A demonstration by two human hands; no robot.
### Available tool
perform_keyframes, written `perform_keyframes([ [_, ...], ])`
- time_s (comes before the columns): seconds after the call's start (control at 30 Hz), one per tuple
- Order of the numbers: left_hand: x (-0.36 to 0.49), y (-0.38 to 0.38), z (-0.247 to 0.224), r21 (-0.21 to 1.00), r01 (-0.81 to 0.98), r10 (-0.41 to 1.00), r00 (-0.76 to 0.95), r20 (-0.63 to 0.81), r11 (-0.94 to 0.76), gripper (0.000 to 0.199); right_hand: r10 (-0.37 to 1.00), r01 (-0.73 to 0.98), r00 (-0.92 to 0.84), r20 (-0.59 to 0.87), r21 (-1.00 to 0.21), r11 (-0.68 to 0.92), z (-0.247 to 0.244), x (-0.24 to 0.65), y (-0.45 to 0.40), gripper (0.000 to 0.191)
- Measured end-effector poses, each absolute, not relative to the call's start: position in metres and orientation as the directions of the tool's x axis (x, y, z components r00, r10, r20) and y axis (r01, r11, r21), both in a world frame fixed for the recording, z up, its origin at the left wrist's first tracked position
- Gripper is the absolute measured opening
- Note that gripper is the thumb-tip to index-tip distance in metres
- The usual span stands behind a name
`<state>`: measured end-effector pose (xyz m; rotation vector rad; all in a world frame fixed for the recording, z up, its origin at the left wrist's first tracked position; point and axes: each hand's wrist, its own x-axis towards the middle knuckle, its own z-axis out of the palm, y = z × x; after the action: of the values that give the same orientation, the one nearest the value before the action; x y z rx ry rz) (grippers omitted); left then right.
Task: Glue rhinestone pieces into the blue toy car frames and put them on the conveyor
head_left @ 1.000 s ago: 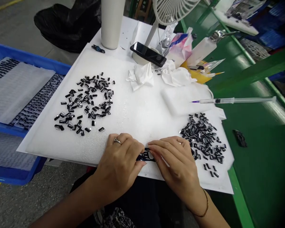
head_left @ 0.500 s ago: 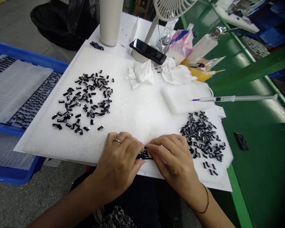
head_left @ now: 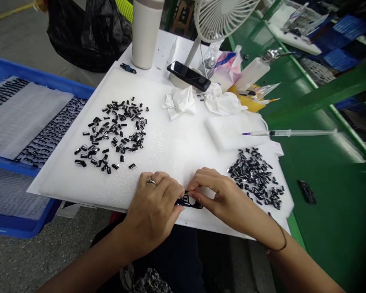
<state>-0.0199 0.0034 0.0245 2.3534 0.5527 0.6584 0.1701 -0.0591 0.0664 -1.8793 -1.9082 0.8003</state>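
Note:
At the front edge of the white foam sheet (head_left: pixel 171 162), my left hand (head_left: pixel 155 207) is closed on a glossy black plastic part (head_left: pixel 189 202) with cut-out openings, thumb below and fingers above. My right hand (head_left: pixel 224 195) pinches at the part's upper edge; what lies between thumb and index finger is too small to make out. Small black pieces (head_left: pixel 120 130), some with clear film tabs, are spread on the foam to the left. A denser heap of small black pieces (head_left: pixel 258 177) lies beside my right hand, partly hidden by the forearm.
A syringe (head_left: pixel 280 133) with a purple tip rests on a foam block (head_left: pixel 228 132). Behind are crumpled white wipes (head_left: pixel 179 103), a phone (head_left: pixel 189 76), a fan (head_left: pixel 224 18) and a white tumbler (head_left: pixel 146 34). A blue crate (head_left: pixel 39 191) of black parts stands left.
My right hand has turned, its wrist swinging right, and its fingers now pinch at the part's upper edge, uncovering the part's right end. My left hand keeps its hold. The view has shifted slightly.

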Motion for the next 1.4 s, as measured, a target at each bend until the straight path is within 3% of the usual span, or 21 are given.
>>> perform_keyframes([
  [0.13, -0.021, 0.002, 0.023, 0.653, 0.207, 0.53, 0.774, 0.346, -0.729, 0.027, 0.971, 0.713, -0.016, -0.239, -0.684, -0.157, 0.074, 0.18, -0.054, 0.015],
  [0.27, -0.02, 0.0, 0.021, 0.625, 0.202, 0.52, 0.765, 0.38, -0.754, 0.022, 0.994, 0.726, 0.105, -0.041, -0.68, -0.105, 0.08, 0.166, -0.036, 0.015],
  [0.43, -0.023, -0.001, 0.015, 0.553, 0.209, 0.497, 0.746, 0.444, -0.807, 0.016, 0.975, 0.603, -0.217, 0.054, -0.778, 0.177, 0.073, 0.128, 0.006, 0.017],
  [0.7, -0.027, 0.002, 0.017, 0.525, 0.181, 0.478, 0.714, 0.512, -0.832, 0.012, 0.951, 0.785, -0.307, -0.032, -0.573, 0.234, 0.059, 0.104, 0.048, 0.01],
  [0.87, -0.024, 0.003, 0.016, 0.505, 0.193, 0.485, 0.68, 0.549, -0.842, 0.017, 0.951, 0.765, -0.307, -0.033, -0.603, 0.226, 0.068, 0.103, 0.047, 0.01],
  [1.0, -0.023, 0.002, 0.016, 0.545, 0.18, 0.498, 0.695, 0.518, -0.819, 0.007, 0.99, 0.615, -0.111, 0.083, -0.777, 0.134, 0.083, 0.127, 0.017, 0.005],
  [1.1, -0.022, 0.0, 0.018, 0.569, 0.191, 0.51, 0.715, 0.478, -0.8, 0.007, 0.972, 0.629, 0.207, 0.11, -0.776, -0.047, 0.087, 0.156, -0.027, 0.009],
  [1.17, -0.022, -0.002, 0.02, 0.578, 0.2, 0.516, 0.727, 0.453, -0.791, 0.008, 0.947, 0.666, 0.308, 0.09, -0.732, -0.147, 0.084, 0.171, -0.06, 0.011],
  [1.27, -0.021, -0.008, 0.022, 0.573, 0.213, 0.51, 0.747, 0.427, -0.792, 0.021, 0.952, 0.762, 0.298, 0.067, -0.618, -0.195, 0.072, 0.179, -0.1, 0.008],
  [1.4, -0.022, -0.021, 0.023, 0.541, 0.236, 0.512, 0.736, 0.443, -0.807, 0.035, 0.967, 0.845, 0.217, 0.132, -0.521, -0.118, 0.057, 0.173, -0.123, 0.004],
])
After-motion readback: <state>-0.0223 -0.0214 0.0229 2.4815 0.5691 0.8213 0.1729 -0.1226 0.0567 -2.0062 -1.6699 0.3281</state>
